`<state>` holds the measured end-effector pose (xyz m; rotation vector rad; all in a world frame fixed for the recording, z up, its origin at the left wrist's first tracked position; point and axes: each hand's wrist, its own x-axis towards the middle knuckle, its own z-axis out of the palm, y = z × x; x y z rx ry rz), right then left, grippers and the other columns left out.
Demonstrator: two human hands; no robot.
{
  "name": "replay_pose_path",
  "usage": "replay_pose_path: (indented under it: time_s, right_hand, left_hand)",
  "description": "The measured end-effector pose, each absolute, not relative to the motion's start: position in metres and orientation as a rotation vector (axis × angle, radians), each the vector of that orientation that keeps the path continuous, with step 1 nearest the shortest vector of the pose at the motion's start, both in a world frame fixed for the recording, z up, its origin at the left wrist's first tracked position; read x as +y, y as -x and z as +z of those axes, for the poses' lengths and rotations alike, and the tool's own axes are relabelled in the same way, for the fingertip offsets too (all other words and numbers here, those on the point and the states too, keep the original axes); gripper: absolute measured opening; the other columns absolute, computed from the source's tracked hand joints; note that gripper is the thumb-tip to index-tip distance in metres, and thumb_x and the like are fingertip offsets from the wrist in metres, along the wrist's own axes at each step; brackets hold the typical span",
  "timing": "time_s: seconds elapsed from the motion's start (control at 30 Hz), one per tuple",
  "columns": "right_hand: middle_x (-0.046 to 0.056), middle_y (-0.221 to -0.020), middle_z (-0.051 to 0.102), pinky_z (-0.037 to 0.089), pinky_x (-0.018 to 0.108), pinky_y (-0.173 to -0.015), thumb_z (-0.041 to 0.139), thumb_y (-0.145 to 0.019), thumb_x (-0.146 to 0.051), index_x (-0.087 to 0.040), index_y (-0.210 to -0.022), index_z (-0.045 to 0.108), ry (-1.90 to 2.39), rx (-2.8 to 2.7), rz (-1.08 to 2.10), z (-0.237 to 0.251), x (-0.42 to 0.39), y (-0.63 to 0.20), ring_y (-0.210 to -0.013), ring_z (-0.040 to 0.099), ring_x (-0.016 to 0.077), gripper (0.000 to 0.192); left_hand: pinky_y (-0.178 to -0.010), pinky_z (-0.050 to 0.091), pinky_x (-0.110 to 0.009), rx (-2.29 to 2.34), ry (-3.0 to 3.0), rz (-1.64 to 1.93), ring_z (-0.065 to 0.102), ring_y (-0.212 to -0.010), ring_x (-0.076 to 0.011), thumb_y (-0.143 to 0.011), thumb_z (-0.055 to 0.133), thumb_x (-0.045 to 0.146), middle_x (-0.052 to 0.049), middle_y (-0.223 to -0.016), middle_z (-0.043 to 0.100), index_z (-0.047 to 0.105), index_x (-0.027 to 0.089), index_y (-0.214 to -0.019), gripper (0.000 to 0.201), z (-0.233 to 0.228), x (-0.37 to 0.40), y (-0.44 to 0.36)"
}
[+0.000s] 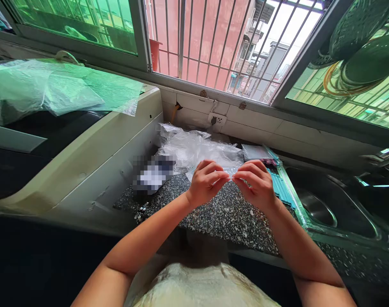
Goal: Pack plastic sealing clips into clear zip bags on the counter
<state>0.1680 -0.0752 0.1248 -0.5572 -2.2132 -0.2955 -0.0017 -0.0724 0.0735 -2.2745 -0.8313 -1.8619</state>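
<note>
My left hand [207, 181] and my right hand [256, 182] are raised above the speckled stone counter [222, 217], fingertips almost meeting. Each hand pinches with thumb against fingers. A tiny pale bit shows between the fingertips, too small for me to make out. Just behind the hands lies a heap of clear plastic bags [197, 147]. Beside my right hand, a bundle of flat teal strips [281, 187] rests along the sink's edge, and a flat clear packet [255, 152] lies behind it. A blurred-out item [153, 175] sits left of my left hand.
At right is a metal sink [338, 204]. A cream-coloured appliance [117, 140] borders the counter on the left, with plastic sheeting [63, 87] on top. A wall socket [217, 121] sits beneath the barred window [210, 47]. Small shiny beads [141, 211] lie near the counter's left edge.
</note>
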Motion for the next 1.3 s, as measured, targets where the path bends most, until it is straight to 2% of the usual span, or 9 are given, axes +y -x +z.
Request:
replay_pose_path:
  time_s: [0.33,0.73,0.9,1.07,1.3]
  right_hand:
    - [-0.002,-0.067,0.059,0.043,0.030,-0.067,0.058,-0.077,-0.019,-0.022,-0.067,0.055,0.696,-1.959,-0.291,0.173,-0.055,-0.162,-0.067,0.052,0.0134,0.011]
    - [-0.001,-0.067,0.059,0.043,0.030,-0.068,0.056,-0.079,-0.024,-0.021,-0.066,0.055,0.805,-1.992,-0.193,0.162,-0.036,-0.177,-0.069,0.050,0.0142,0.013]
    - [0.000,-0.067,0.059,0.043,0.030,-0.066,0.056,-0.079,-0.022,-0.021,-0.067,0.055,0.830,-2.017,-0.171,0.157,-0.037,-0.184,-0.070,0.050,0.0145,0.013]
    - [-0.001,-0.065,0.058,0.043,0.030,-0.066,0.056,-0.079,-0.023,-0.021,-0.065,0.055,0.896,-2.010,-0.174,0.184,-0.052,-0.183,-0.067,0.051,0.0133,0.015]
    - [-0.002,-0.066,0.054,0.045,0.028,-0.062,0.054,-0.082,-0.029,-0.020,-0.071,0.057,0.874,-1.965,-0.105,0.216,-0.091,-0.173,-0.066,0.052,0.0107,0.015]
  left_hand:
    - [-0.069,0.044,-0.026,-0.908,2.485,-1.774,0.051,-0.073,-0.0124,-0.078,0.060,0.025,0.000,-0.069,0.063,0.063,0.018,-0.071,0.010,0.153,-0.046,0.006]
    - [-0.069,0.043,-0.026,-0.956,2.633,-1.840,0.051,-0.068,-0.0110,-0.078,0.060,0.024,0.001,-0.066,0.064,0.064,0.019,-0.068,0.012,0.137,-0.021,-0.011]
    - [-0.064,0.044,-0.025,-0.915,2.683,-1.903,0.051,-0.065,-0.0102,-0.077,0.059,0.026,0.000,-0.063,0.061,0.063,0.017,-0.067,0.014,0.129,-0.018,-0.018]
    - [-0.054,0.042,-0.021,-0.902,2.847,-1.889,0.050,-0.059,-0.0073,-0.077,0.058,0.023,0.000,-0.065,0.060,0.063,0.015,-0.069,0.012,0.159,-0.029,-0.015]
    - [-0.051,0.040,-0.021,-0.958,2.904,-1.803,0.048,-0.056,-0.0062,-0.075,0.060,0.018,0.001,-0.060,0.056,0.062,0.012,-0.068,0.009,0.208,-0.069,-0.001]
